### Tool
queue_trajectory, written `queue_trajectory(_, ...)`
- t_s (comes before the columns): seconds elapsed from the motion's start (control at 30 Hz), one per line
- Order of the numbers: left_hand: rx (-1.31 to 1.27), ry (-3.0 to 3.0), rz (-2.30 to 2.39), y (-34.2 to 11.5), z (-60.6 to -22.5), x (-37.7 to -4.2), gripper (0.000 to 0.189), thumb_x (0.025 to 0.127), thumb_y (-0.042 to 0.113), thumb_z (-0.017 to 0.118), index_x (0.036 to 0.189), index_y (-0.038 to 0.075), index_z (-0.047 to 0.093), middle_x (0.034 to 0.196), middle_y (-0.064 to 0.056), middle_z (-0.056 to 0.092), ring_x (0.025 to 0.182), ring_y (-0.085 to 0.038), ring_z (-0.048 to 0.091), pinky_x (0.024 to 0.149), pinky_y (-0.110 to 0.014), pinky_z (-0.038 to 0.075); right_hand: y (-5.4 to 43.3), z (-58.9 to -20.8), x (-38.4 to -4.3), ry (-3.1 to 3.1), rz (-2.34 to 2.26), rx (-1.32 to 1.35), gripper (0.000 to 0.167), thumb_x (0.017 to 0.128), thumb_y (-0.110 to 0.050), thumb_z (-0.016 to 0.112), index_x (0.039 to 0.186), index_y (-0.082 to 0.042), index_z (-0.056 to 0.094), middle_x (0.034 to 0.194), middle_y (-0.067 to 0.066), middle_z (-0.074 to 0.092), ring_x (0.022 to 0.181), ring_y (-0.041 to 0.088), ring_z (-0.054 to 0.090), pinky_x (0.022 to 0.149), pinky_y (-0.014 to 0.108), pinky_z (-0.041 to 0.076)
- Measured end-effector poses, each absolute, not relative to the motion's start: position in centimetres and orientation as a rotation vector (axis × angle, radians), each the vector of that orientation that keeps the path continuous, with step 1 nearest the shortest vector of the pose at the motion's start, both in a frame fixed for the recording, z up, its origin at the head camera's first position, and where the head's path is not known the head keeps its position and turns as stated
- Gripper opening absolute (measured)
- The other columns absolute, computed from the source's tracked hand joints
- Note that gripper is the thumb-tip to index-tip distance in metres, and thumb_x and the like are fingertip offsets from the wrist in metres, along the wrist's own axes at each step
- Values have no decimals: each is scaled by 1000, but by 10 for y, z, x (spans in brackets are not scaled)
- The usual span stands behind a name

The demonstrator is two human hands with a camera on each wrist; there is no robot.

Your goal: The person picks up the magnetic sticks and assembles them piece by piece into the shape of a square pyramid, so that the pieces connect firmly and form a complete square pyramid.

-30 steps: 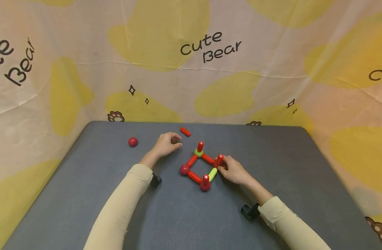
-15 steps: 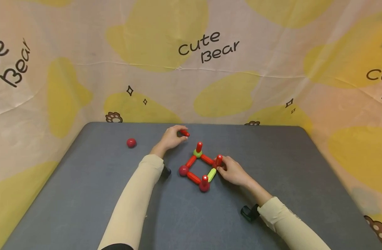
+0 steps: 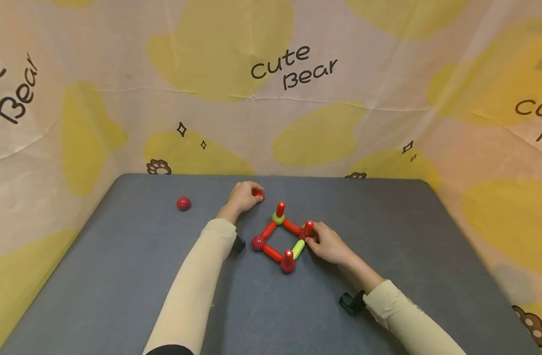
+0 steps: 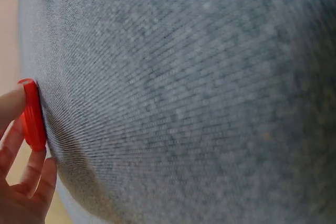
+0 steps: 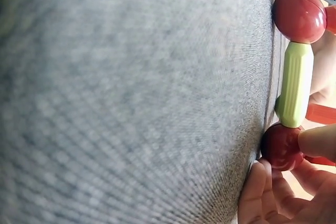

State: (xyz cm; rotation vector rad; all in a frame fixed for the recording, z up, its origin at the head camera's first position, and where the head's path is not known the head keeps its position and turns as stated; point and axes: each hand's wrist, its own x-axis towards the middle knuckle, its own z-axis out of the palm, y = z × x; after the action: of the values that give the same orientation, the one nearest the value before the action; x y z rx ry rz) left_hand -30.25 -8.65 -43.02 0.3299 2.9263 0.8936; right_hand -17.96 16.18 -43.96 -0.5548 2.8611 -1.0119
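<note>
Near the back of the table my left hand (image 3: 242, 197) pinches a short red rod (image 4: 34, 121) between thumb and fingers; the rod lies close over the tabletop. My right hand (image 3: 329, 244) holds the red ball (image 5: 283, 148) at the right corner of a square frame of rods and balls. A light green rod (image 5: 296, 82) joins that ball to the front red ball (image 3: 288, 266). Red rods make up the other sides, with a red ball (image 3: 258, 242) at left and a green ball (image 3: 278, 219) at back. Upright red rods stand on the back, right and front balls.
A loose red ball (image 3: 184, 203) lies at the back left of the grey table (image 3: 120, 276). Behind and beside the table hangs a yellow-patterned cloth (image 3: 235, 64). Dark wrist-worn devices (image 3: 352, 302) sit near both cuffs.
My left hand has reached right and back to the loose red rod and now pinches it. The right hand stays at the frame's right corner. The head view has shifted slightly.
</note>
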Motion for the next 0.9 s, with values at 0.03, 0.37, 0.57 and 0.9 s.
queue_trajectory(0.03,323,2932,878,-86,-430,-302,22,84,18,66,106,14,70,105,-4,65,99,-22,57,87,-36,44,162,-440,-179,2861,-1009,-559,13,85,-5,59,97,-8,62,94,9,59,73,15,47,64,28,39)
queue_trajectory(0.37,312,2926,802,-89,-430,-296,20,83,20,68,103,16,71,105,-3,67,101,-22,56,89,-37,43,162,-440,-178,2866,-1004,-553,13,85,-5,59,97,-8,62,94,9,59,75,16,48,66,28,40)
queue_trajectory(0.57,349,2927,756,-96,-429,-291,23,83,16,66,106,19,71,108,-7,63,103,-24,53,89,-39,42,161,-440,-179,2875,-999,-560,16,85,-5,59,100,-7,63,98,10,60,76,16,49,67,29,42)
queue_trajectory(0.9,316,2867,948,-107,-438,-281,21,82,22,69,103,20,71,100,-4,68,92,-21,58,82,-36,45,160,-438,-179,2863,-995,-540,24,85,-5,59,109,-5,62,97,10,60,76,17,48,67,29,41)
